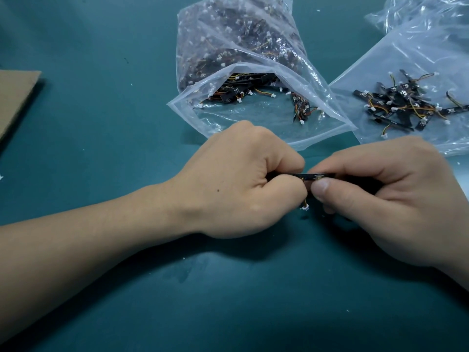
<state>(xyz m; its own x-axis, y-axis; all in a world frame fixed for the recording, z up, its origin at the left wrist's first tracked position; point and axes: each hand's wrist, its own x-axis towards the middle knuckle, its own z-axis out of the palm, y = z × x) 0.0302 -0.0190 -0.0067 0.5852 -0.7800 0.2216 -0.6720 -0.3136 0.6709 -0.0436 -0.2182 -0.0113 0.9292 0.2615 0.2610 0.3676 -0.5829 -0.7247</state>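
Thing: thin black circuit strip [308, 177] with short orange wire, held just above the teal worktop [101, 123].
Axis: runs left-right, spanning both fists.
Left hand [238, 184]: fingers pinch its left end.
Right hand [388, 199]: fingers pinch its right end.
Nearer: neither, both on it.

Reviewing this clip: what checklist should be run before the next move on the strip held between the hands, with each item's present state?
1. The left hand grips one end of the black strip: ok.
2. The right hand pinches the other end: ok.
3. The white connector hangs free below the strip, on its wires: ok.
4. The open bag has its mouth towards the hands, with parts inside: ok.
5. The pile of parts lies on the flat bag, apart from both hands: ok.
6. The strip is undamaged and straight: cannot tell, because the fingers hide most of it.
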